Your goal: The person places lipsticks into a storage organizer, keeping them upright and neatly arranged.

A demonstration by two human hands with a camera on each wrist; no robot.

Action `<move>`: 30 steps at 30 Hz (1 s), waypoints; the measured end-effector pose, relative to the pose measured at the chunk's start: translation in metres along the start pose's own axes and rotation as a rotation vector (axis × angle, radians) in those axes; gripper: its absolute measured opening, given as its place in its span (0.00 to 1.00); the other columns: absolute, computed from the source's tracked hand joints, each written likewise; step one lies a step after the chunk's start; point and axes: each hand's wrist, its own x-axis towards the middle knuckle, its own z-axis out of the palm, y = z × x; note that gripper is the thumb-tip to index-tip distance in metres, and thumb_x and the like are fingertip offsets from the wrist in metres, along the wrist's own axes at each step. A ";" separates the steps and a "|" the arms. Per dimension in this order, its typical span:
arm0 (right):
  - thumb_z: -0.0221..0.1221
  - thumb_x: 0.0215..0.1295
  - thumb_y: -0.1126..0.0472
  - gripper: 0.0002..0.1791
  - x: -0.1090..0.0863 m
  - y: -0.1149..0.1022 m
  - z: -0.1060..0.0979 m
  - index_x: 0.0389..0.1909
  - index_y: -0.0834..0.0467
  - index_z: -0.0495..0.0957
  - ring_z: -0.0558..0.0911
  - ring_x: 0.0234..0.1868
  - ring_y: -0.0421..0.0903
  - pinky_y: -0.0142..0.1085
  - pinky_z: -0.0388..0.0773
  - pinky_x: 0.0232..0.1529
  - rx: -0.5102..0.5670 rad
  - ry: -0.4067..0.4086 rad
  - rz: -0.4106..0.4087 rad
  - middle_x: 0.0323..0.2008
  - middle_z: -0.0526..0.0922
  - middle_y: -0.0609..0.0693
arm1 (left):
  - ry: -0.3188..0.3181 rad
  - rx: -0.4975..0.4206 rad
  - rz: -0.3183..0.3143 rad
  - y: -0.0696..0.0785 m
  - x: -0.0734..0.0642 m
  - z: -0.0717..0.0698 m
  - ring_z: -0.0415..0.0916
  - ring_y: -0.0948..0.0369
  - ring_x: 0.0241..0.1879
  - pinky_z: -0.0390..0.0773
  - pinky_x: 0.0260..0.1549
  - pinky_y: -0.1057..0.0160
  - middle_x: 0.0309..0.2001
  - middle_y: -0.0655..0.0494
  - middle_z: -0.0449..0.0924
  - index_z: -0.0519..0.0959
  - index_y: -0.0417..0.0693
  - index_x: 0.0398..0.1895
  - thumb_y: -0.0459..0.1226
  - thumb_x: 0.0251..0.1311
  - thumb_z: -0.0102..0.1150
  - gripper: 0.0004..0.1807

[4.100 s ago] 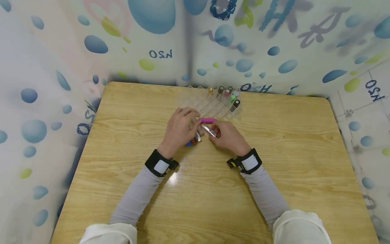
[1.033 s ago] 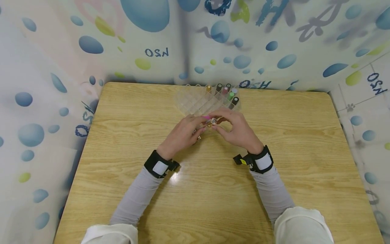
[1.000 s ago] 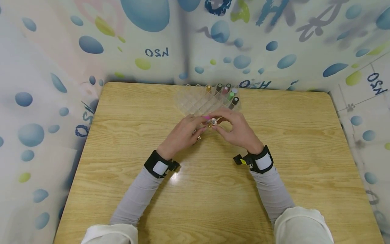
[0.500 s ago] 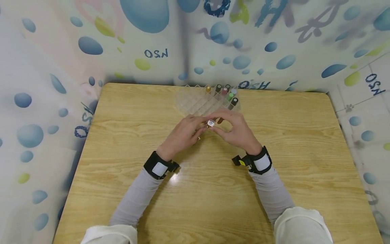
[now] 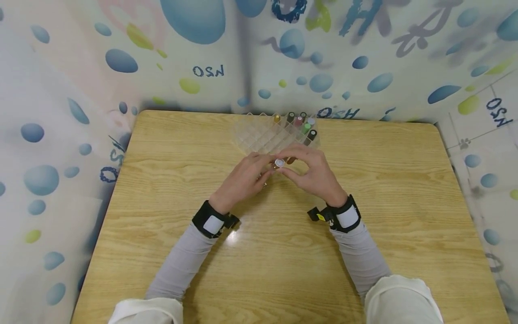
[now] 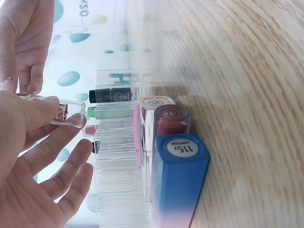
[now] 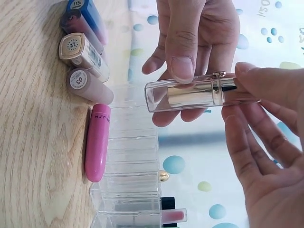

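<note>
Both hands hold one lipstick point(image 7: 190, 95) with a clear cap and gold parts, just in front of the clear organizer. My left hand point(image 5: 243, 177) pinches the clear cap between thumb and fingers. My right hand point(image 5: 317, 175) pinches the other end, whose pale round base faces the head camera. In the right wrist view the cap still covers the gold tube. Beneath the hands lie a blue lipstick box point(image 6: 183, 175), a dark red tube point(image 6: 172, 121), a gold-edged tube point(image 7: 78, 50), a mauve tube point(image 7: 88, 85) and a pink tube point(image 7: 98, 142); the hands mostly hide them in the head view.
The clear organizer point(image 5: 252, 132) with diamond compartments stands at the table's back edge, close to the hands. Several cosmetic tubes, including a green one point(image 5: 306, 128) and a black one point(image 5: 311, 135), stand in its right part. Behind the wooden table point(image 5: 267, 270) rises a patterned wall.
Four seconds ago my right hand held a silver tube apart from my left; now both hands meet on the lipstick. During the last second its base has shifted slightly left and turned.
</note>
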 end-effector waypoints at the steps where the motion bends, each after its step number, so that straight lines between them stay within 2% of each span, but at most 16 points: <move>1: 0.72 0.60 0.65 0.16 0.000 0.000 0.001 0.49 0.59 0.88 0.85 0.45 0.44 0.40 0.84 0.43 -0.001 0.008 -0.003 0.45 0.88 0.51 | 0.004 -0.001 0.001 0.000 0.000 0.000 0.79 0.52 0.59 0.78 0.60 0.54 0.60 0.48 0.84 0.77 0.43 0.66 0.39 0.73 0.57 0.21; 10: 0.74 0.55 0.69 0.09 0.002 -0.004 0.004 0.39 0.63 0.90 0.85 0.38 0.49 0.44 0.83 0.37 -0.066 0.137 -0.059 0.41 0.89 0.56 | 0.045 -0.007 0.025 -0.001 0.000 -0.003 0.81 0.54 0.53 0.76 0.59 0.55 0.54 0.50 0.86 0.78 0.44 0.64 0.40 0.72 0.59 0.21; 13: 0.74 0.55 0.69 0.08 0.004 -0.003 0.001 0.37 0.63 0.90 0.85 0.37 0.50 0.43 0.83 0.37 -0.096 0.184 -0.060 0.40 0.89 0.55 | 0.081 0.003 0.029 -0.004 0.000 -0.006 0.81 0.51 0.55 0.73 0.63 0.54 0.55 0.48 0.86 0.79 0.41 0.62 0.40 0.70 0.62 0.20; 15: 0.73 0.55 0.69 0.08 0.006 -0.002 -0.001 0.38 0.62 0.91 0.84 0.36 0.50 0.42 0.82 0.36 -0.111 0.201 -0.063 0.40 0.89 0.54 | 0.117 0.052 0.017 -0.006 -0.001 -0.009 0.79 0.49 0.58 0.72 0.64 0.52 0.56 0.47 0.86 0.81 0.40 0.60 0.38 0.68 0.64 0.19; 17: 0.73 0.56 0.67 0.08 0.007 -0.001 -0.004 0.38 0.62 0.91 0.84 0.35 0.50 0.41 0.81 0.36 -0.112 0.213 -0.061 0.40 0.89 0.54 | 0.157 0.121 -0.007 -0.009 -0.002 -0.009 0.77 0.48 0.60 0.70 0.66 0.50 0.57 0.46 0.85 0.82 0.40 0.58 0.38 0.67 0.64 0.18; 20: 0.73 0.56 0.67 0.09 0.011 -0.001 -0.008 0.39 0.62 0.91 0.83 0.33 0.51 0.41 0.80 0.36 -0.111 0.228 -0.055 0.39 0.90 0.54 | 0.253 0.224 -0.059 -0.015 -0.005 -0.010 0.76 0.46 0.60 0.72 0.63 0.47 0.58 0.46 0.84 0.84 0.42 0.55 0.37 0.66 0.63 0.16; 22: 0.73 0.57 0.66 0.09 0.015 0.000 -0.011 0.39 0.63 0.91 0.83 0.33 0.52 0.40 0.80 0.36 -0.101 0.244 -0.050 0.39 0.90 0.54 | 0.313 0.254 -0.100 -0.020 -0.006 -0.009 0.75 0.45 0.60 0.73 0.61 0.45 0.58 0.46 0.83 0.85 0.42 0.53 0.36 0.66 0.63 0.15; 25: 0.73 0.58 0.66 0.08 0.021 0.002 -0.015 0.38 0.63 0.91 0.83 0.33 0.52 0.38 0.80 0.36 -0.113 0.264 -0.045 0.38 0.90 0.54 | 0.382 0.243 -0.167 -0.027 -0.005 -0.010 0.75 0.44 0.60 0.75 0.58 0.43 0.58 0.46 0.83 0.86 0.43 0.50 0.36 0.66 0.63 0.13; 30: 0.73 0.57 0.68 0.06 0.031 0.003 -0.019 0.36 0.63 0.91 0.82 0.29 0.51 0.30 0.77 0.36 -0.169 0.290 -0.047 0.36 0.90 0.56 | 0.403 0.194 -0.242 -0.032 -0.006 -0.012 0.76 0.44 0.60 0.76 0.58 0.43 0.56 0.46 0.84 0.87 0.42 0.48 0.35 0.65 0.64 0.11</move>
